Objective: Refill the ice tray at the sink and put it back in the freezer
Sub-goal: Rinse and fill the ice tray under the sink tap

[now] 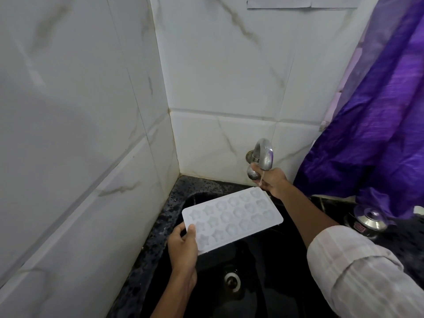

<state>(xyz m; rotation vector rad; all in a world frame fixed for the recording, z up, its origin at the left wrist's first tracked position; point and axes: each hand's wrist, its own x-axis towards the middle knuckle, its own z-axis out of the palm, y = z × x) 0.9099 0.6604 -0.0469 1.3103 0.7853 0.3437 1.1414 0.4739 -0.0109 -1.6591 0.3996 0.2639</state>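
Two hands work well apart over a black sink (277, 274): the left hand (182, 245) pinches the near corner of the white ice tray (231, 219), thumb on top and fingers beneath, holding it in the air above the basin with its moulded cups facing up. The tray's far corner sits just under the spout of the steel tap (264, 154) on the tiled wall (229, 88), where a thin trickle of water (261, 180) falls. The right hand (273, 181), its arm in a rolled pale sleeve (355, 267), curls its fingers round the tap knob (252, 175) below the spout. A drain (232, 282) shows beneath the tray. Speckled dark counter (158, 228) rims the sink; a purple cloth (378, 134) hangs at the right above a steel lidded pot (367, 220)
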